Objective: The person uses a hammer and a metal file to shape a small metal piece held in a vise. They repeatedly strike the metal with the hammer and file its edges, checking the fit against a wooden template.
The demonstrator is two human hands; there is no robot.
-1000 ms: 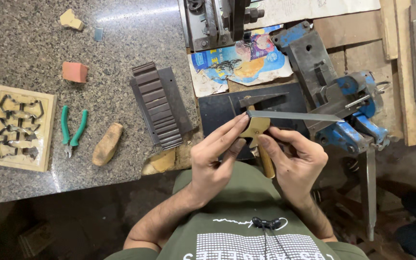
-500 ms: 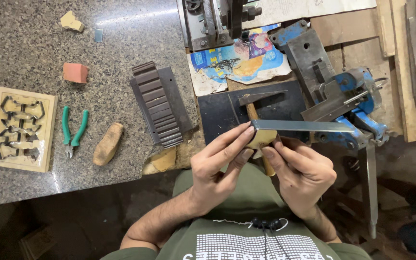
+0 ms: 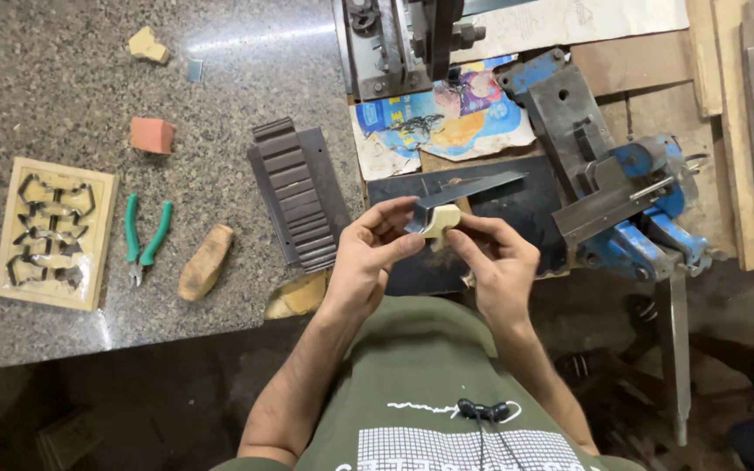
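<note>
While both hands meet in front of the chest, the left hand (image 3: 375, 253) pinches the near end of a thin grey metal strip (image 3: 469, 190) between thumb and forefinger, and the right hand (image 3: 497, 262) pinches a small pale wooden block (image 3: 441, 219) from the other side, so each grip is closed on its piece. Strip and block touch each other just above the near edge of the tabletop (image 3: 63, 87), held in the air over a dark metal plate (image 3: 517, 218).

Judging by its look, the strip is light, stiff along its length but springy sideways, and its long edges may be sharp; it seems best held flat-side between finger pads near the end, as the left hand does, since a hold further out would let the free end wag. The far end points up and right toward the blue bench vise (image 3: 647, 209). The block looks light, hard and dry, not slippery, small enough that only fingertips fit on it; a hold on its broad faces leaves the notched side open for the strip.

To the left on the speckled stone lie green-handled pliers (image 3: 146, 240), a rounded wooden piece (image 3: 205, 262), a ribbed dark metal bar (image 3: 294, 205), an orange block (image 3: 152, 135) and a wooden board with bent metal outlines (image 3: 52, 231). A colourful printed sheet (image 3: 442, 118) lies behind the plate.
</note>
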